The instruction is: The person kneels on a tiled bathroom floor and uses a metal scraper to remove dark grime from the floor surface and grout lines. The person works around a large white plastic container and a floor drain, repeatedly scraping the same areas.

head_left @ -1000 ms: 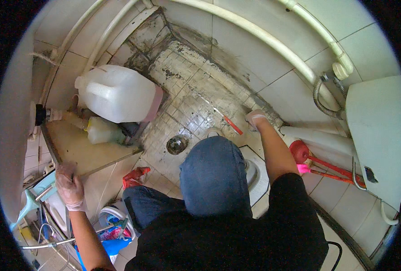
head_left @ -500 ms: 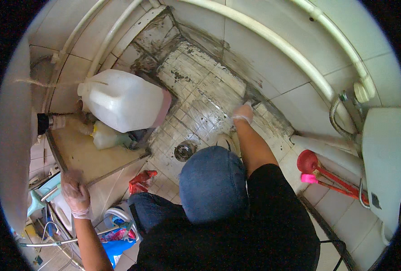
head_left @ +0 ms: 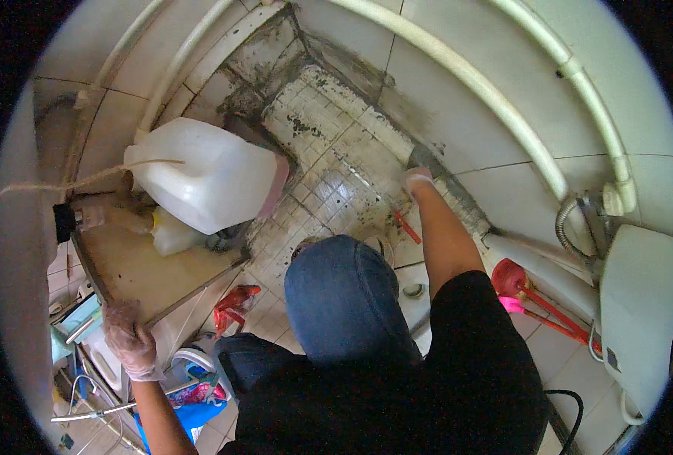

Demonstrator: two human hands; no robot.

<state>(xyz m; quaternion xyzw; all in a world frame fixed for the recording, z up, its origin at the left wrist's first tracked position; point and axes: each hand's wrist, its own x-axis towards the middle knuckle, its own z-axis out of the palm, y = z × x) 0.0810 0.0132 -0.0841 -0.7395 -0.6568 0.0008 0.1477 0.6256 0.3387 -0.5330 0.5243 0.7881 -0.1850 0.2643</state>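
Right hand (head_left: 416, 180), gloved, pressed to grimy floor tiles (head_left: 329, 189) at the wall edge; grip state unclear. Red-handled brush (head_left: 407, 227) lies just beside. Left hand (head_left: 129, 340) clutches shelf edge (head_left: 151, 318).

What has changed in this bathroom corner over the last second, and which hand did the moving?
The right hand, gloved, reached further out across the dirty tiled floor to the grimy foot of the wall, carrying the red-handled tool along. The left hand, also gloved, stayed resting on the corner of the ledge. The big white jug and the red plunger did not move.
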